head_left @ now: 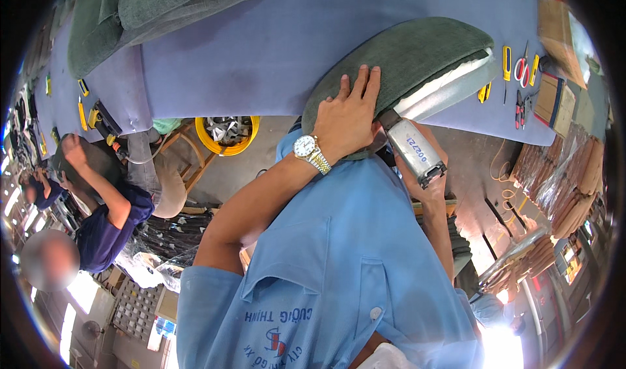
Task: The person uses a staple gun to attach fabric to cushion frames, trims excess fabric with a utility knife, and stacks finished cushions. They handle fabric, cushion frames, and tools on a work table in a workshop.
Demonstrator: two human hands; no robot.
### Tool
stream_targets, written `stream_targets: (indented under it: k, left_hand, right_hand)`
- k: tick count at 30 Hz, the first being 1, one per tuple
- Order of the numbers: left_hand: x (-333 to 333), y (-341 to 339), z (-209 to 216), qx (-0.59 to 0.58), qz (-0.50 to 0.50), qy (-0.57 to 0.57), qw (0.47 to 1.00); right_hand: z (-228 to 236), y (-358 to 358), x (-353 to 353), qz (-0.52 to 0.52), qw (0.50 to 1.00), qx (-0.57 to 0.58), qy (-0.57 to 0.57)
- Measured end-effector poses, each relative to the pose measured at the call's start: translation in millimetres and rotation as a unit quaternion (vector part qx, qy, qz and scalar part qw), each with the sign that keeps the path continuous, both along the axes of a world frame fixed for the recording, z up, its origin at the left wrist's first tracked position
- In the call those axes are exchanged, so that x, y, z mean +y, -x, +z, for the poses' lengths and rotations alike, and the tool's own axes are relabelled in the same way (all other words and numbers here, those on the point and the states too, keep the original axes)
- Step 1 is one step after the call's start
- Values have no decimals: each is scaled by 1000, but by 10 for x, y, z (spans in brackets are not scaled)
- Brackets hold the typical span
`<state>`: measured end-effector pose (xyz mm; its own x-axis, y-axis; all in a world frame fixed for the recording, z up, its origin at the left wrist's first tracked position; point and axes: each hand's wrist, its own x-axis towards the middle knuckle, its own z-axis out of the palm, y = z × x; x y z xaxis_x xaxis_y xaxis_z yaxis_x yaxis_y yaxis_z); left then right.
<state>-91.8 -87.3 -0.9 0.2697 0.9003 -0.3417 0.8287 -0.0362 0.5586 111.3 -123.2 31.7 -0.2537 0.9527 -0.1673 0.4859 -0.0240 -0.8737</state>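
Observation:
A dark green upholstered cushion with a curved outline lies at the near edge of the blue-covered table. White padding shows along its open right side. My left hand, with a watch on the wrist, rests on the fabric with its fingers stretched out. Beside it, my right hand is wrapped round a silver staple gun. The gun's nose points at the cushion's lower edge, close to my left hand. Whether the nose touches the fabric I cannot tell, and part of my right hand is hidden behind the tool.
Screwdriver, scissors and pliers lie at the table's right. Green upholstered pieces sit at the far left. A yellow bucket of scraps stands below the edge. A co-worker works at the left.

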Motion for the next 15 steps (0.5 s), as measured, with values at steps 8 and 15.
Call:
stream_targets:
  k: [8,15]
  left_hand:
    - [47,41,66,2,-12,21,1000]
    - [-47,-51,-53,13,3,-17,1000]
  right_hand:
    - [46,-7,-83,19,1000,-9,-6]
    - [121,43,14,23,999,9,42]
